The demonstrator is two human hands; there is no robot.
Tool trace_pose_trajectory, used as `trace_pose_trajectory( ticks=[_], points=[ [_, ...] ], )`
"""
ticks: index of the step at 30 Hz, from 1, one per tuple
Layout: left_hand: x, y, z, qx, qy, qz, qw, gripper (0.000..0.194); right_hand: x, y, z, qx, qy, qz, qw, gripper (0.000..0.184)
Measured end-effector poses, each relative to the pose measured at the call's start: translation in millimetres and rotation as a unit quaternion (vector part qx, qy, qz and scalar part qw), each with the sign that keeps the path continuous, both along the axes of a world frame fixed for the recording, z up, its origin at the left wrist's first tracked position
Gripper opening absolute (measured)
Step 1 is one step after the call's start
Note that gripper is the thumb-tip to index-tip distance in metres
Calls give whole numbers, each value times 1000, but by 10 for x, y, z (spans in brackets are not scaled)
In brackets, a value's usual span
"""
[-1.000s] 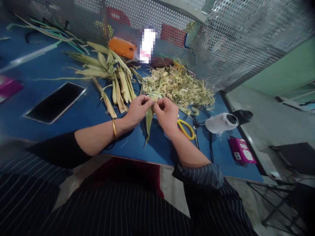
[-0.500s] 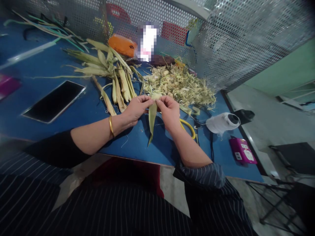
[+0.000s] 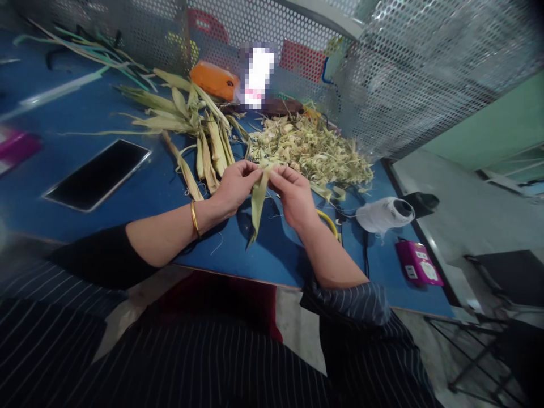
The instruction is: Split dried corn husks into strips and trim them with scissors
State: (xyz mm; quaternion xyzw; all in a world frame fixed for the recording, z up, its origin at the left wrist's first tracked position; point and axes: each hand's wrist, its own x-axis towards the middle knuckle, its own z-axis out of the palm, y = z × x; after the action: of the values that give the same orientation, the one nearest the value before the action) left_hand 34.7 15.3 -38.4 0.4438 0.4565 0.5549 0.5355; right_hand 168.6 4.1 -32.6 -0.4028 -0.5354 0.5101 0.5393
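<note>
Head view: at frame centre, I see the left hand (image 3: 236,186) and right hand (image 3: 296,198), fingers pinching a husk strip (image 3: 258,205) whose tail has swung leftward, suggesting re-angling.

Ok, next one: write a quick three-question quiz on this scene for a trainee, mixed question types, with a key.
1. True or false: the left hand and the right hand are both at the upper part of the same leaf strip.

2. Which of these is nearest the white thread cone?
A) an orange packet
B) a purple-pink box
C) a dark-screened phone

3. Fill the gap: the bangle worn in this view is ____-coloured.

Key: 1. True. 2. B. 3. Gold.
</note>
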Motion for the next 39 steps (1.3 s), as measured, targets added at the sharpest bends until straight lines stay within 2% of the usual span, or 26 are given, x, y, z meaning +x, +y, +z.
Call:
trace_pose_trajectory(
  ticks=[6, 11, 14, 16, 21, 27, 32, 35, 39],
  points=[
    [8, -30, 11, -32, -59, -37, 997, 11, -20, -21, 13, 26, -52, -43, 997, 16],
    [7, -15, -21, 10, -18, 5, 1000, 15, -39, -27, -30, 32, -132, -22, 990, 23],
    [11, -6, -51, -1, -16, -16, 1000, 14, -50, -33, -62, 55, -160, -27, 985, 25],
    [12, -7, -61, -8, -12, -16, 1000, 15, -62, -45, -58, 54, -150, -30, 987, 27],
    [-1, 2, -78, 36, 9, 45, 998, 14, -108, -73, -44, 47, -128, -5, 991, 28],
    [8, 37, -130, 18, 13, 44, 999, 13, -117, -72, -59, 20, -118, 5, 993, 21],
    [-20, 55, -128, 49, 57, 56, 996, 16, -149, -106, -28, -4, -68, 51, 996, 23],
    [-24, 55, -125, 59, 73, 56, 994, 17, -170, -110, -57, 1, -75, 39, 996, 29],
    [-13, 49, -132, 57, 63, 56, 995, 17, -164, -105, -80, 6, -73, 37, 997, 27]
  ],
)
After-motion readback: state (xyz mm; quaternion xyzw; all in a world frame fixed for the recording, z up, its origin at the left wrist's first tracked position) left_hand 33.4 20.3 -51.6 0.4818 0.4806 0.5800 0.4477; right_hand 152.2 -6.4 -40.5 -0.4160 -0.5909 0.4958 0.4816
